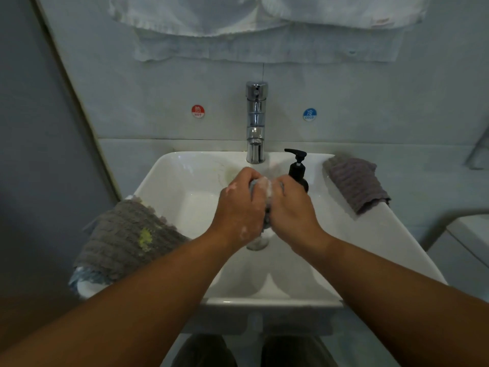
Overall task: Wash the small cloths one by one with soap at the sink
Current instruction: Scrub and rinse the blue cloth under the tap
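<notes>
Both hands are above the sink (182,207): left hand (239,206) and right hand (292,207) each clench the lathered cloth (264,188) bunched between them. Behind it, the soap dispenser (298,170) stands on the rim, beside the tap (256,123).

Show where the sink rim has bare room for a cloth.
Bare: right sink rim nearer than the purple cloth; back rim left of the tap. Crowded: left rim under the brown cloth, and around the soap bottle.
</notes>
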The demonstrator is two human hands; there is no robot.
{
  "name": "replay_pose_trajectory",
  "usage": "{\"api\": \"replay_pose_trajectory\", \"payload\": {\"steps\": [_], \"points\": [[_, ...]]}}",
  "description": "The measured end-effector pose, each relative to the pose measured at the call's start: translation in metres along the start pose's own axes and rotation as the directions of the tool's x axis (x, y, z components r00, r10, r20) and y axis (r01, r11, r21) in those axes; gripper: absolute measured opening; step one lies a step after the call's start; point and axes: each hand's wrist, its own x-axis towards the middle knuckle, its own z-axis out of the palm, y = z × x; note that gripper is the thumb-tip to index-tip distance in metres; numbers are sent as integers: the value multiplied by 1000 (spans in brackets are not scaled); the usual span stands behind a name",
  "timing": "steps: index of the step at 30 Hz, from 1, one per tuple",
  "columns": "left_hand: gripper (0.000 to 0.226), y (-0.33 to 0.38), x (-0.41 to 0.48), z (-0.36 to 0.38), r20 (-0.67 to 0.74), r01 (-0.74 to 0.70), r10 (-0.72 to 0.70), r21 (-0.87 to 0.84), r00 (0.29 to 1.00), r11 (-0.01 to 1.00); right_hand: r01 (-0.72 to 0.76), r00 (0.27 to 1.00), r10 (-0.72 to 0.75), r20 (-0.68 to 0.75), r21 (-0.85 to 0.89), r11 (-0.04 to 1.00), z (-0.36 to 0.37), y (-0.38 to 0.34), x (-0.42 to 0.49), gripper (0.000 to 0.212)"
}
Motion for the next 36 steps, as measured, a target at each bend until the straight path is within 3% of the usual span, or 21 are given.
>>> {"api": "replay_pose_trajectory", "payload": {"steps": [2, 5, 7, 10, 12, 14, 17, 19, 22, 25, 28, 30, 33, 36], "points": [[13, -6, 9, -1, -86, 93, -89, 46, 992, 995, 121, 992, -123, 31, 63, 991, 1, -6, -11, 23], [11, -15, 11, -4, 47, 185, -190, 90, 981, 979, 256, 966, -258, 9, 101, 961, 4, -14, -15, 14], [17, -11, 3, -3, 121, 134, -139, 53, 983, 990, 189, 982, -188, -25, 47, 981, 4, -9, -2, 14], [17, 1, -5, -1, 108, -38, 43, -41, 993, 998, -16, 1000, 15, -9, -65, 998, -3, 4, 9, 19], [15, 3, -1, 0, 16, -45, 47, -74, 999, 996, -3, 999, 4, 52, -17, 1000, -3, 4, 1, 23], [14, 0, 4, -2, -92, 12, -14, -21, 996, 1000, 144, 989, -145, 23, 61, 988, -1, -3, -10, 24], [14, -4, 4, -4, 31, 97, -98, 28, 995, 995, 267, 964, -262, -52, 117, 957, 0, -13, -11, 15], [16, -1, -4, -4, 103, 17, -16, -12, 995, 1000, 175, 982, -168, -89, 76, 982, -2, -10, 0, 13], [14, 2, -7, -3, 74, -152, 152, -7, 986, 988, -4, 1000, 5, -10, 21, 1000, -3, 1, 5, 18], [12, -2, 5, -4, -47, -16, 18, 48, 999, 999, 121, 993, -122, 10, 60, 991, 0, -6, -9, 22], [11, -3, 4, -7, 60, 107, -107, 10, 992, 994, 260, 965, -255, -54, 114, 959, -1, -17, -13, 16], [17, 0, -2, -5, 103, 29, -27, -20, 994, 999, 178, 980, -172, -99, 62, 982, -2, -13, -1, 16], [17, 4, -7, -1, 84, -62, 67, -59, 994, 996, 11, 999, -11, -32, 6, 1000, -4, -2, 5, 23], [17, 2, 4, -1, -59, 94, -97, -64, 993, 994, 111, 994, -112, 13, 14, 994, 1, -3, -7, 24]]}}
